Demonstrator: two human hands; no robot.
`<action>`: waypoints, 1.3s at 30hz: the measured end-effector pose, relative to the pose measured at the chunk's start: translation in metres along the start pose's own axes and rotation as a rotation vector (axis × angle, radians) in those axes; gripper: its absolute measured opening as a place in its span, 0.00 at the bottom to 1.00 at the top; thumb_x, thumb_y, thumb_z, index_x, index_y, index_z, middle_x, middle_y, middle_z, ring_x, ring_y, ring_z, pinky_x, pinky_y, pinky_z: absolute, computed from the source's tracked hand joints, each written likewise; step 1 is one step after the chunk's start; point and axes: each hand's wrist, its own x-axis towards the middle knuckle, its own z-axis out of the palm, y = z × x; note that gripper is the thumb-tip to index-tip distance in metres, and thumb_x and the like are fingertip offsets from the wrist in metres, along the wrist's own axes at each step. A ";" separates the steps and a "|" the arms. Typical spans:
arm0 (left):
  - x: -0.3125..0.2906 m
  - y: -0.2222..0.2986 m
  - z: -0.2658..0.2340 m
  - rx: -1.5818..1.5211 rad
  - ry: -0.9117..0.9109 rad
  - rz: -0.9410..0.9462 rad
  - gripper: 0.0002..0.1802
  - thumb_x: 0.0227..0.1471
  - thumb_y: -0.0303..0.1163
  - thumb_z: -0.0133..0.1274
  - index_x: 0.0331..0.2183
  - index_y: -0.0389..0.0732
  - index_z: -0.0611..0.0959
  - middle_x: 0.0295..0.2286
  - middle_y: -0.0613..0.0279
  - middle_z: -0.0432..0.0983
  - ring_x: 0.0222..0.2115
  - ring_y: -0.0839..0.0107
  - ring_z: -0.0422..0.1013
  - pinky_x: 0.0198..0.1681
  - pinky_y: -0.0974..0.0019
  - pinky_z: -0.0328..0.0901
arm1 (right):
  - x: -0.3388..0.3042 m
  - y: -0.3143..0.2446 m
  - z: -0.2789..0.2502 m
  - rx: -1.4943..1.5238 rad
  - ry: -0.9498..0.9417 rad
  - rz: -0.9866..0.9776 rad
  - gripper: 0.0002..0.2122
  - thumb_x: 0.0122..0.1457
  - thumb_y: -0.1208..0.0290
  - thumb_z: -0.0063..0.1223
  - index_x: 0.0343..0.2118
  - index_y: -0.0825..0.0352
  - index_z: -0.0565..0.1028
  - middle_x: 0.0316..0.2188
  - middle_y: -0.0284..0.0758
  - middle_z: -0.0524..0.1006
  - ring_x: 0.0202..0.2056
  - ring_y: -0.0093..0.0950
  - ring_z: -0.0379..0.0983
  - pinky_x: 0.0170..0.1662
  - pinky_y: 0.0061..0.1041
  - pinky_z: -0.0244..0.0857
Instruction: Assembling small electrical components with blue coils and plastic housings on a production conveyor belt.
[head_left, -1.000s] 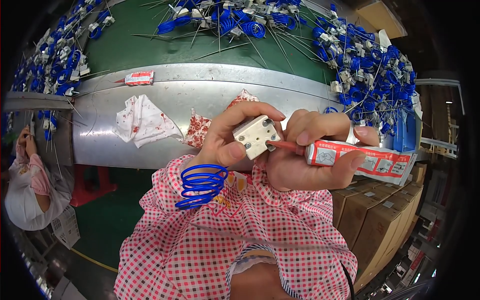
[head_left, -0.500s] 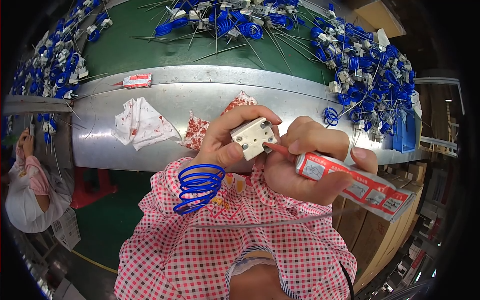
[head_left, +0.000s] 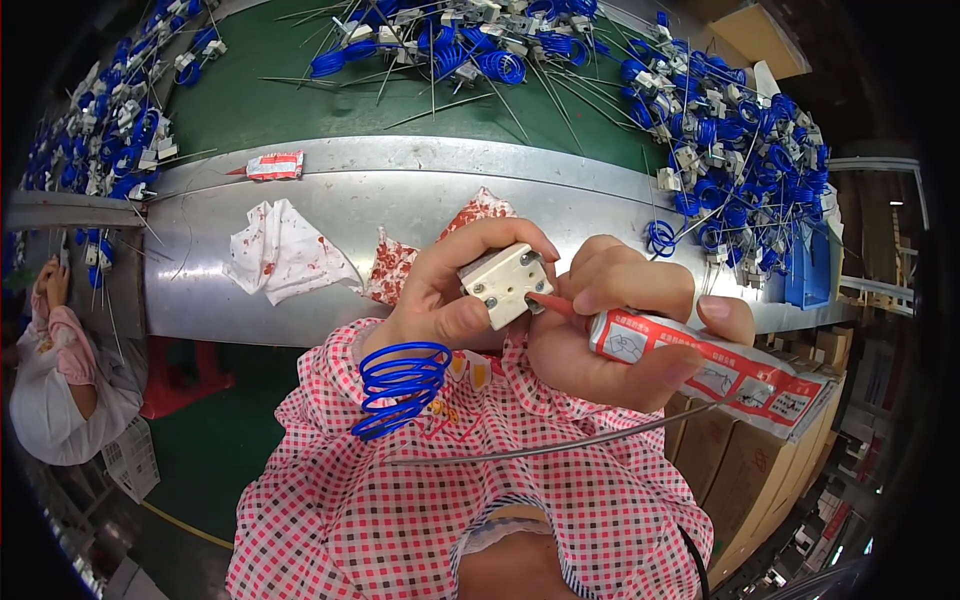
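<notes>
Between its thumb and fingers, my left hand (head_left: 445,285) holds a cream-white block (head_left: 505,284) with screws set in its face. A blue coiled tube (head_left: 402,390) hangs just below that hand; where it joins the block is hidden. My right hand (head_left: 630,330) grips a red and white squeeze tube (head_left: 700,362). Its pointed red nozzle (head_left: 556,303) meets the block's face beside a lower screw. A thin grey metal rod (head_left: 560,447) runs crosswise below my hands, its far ends not clearly seen.
On the metal table edge lie a red-stained white cloth (head_left: 285,250), a second stained cloth (head_left: 392,265) and another squeeze tube (head_left: 274,166). Piles of blue coils with blocks (head_left: 735,150) cover the right, back and left. A person (head_left: 70,380) sits at far left; cardboard boxes (head_left: 750,470) stand at right.
The block and blue coil have shifted slightly downward with my left hand. The nozzle stays against the block near a screw, and the metal rod has swung a little.
</notes>
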 end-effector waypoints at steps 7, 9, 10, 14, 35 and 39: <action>0.002 0.002 0.000 0.006 0.004 -0.022 0.41 0.37 0.61 0.50 0.40 0.33 0.66 0.35 0.56 0.64 0.37 0.71 0.63 0.40 0.70 0.59 | 0.001 0.001 0.007 0.072 0.091 0.125 0.16 0.58 0.57 0.30 0.40 0.65 0.54 0.08 0.35 0.61 0.04 0.18 0.45 0.06 0.16 0.41; 0.002 0.004 0.001 -0.011 -0.006 -0.027 0.40 0.37 0.61 0.51 0.40 0.34 0.66 0.35 0.56 0.63 0.38 0.71 0.63 0.40 0.70 0.59 | 0.001 0.001 0.005 0.068 0.078 0.143 0.16 0.58 0.57 0.30 0.40 0.65 0.54 0.08 0.35 0.61 0.04 0.18 0.45 0.06 0.16 0.41; 0.000 0.006 0.001 -0.022 0.002 -0.055 0.40 0.37 0.61 0.51 0.40 0.34 0.66 0.35 0.57 0.63 0.38 0.71 0.63 0.40 0.70 0.60 | 0.000 0.002 0.004 0.065 0.065 0.161 0.16 0.58 0.57 0.31 0.40 0.65 0.54 0.08 0.34 0.61 0.04 0.18 0.45 0.06 0.17 0.42; -0.001 0.006 -0.001 -0.033 0.007 -0.086 0.40 0.36 0.61 0.52 0.40 0.36 0.66 0.35 0.57 0.63 0.37 0.71 0.63 0.40 0.69 0.60 | 0.001 0.000 0.006 0.071 0.102 0.228 0.17 0.57 0.57 0.31 0.40 0.66 0.54 0.08 0.35 0.62 0.04 0.18 0.45 0.06 0.17 0.42; -0.001 -0.003 -0.010 -0.055 -0.040 -0.002 0.36 0.36 0.52 0.56 0.41 0.33 0.69 0.34 0.59 0.66 0.33 0.75 0.67 0.30 0.76 0.67 | 0.010 -0.004 0.009 0.333 -0.113 0.325 0.15 0.57 0.59 0.32 0.38 0.67 0.52 0.08 0.37 0.62 0.04 0.19 0.46 0.07 0.17 0.43; -0.002 -0.004 -0.011 -0.063 -0.031 -0.008 0.36 0.36 0.52 0.56 0.41 0.33 0.69 0.34 0.59 0.66 0.33 0.75 0.67 0.30 0.75 0.67 | 0.010 -0.003 0.009 0.344 -0.133 0.313 0.15 0.57 0.60 0.31 0.38 0.67 0.52 0.07 0.37 0.62 0.04 0.19 0.46 0.07 0.18 0.42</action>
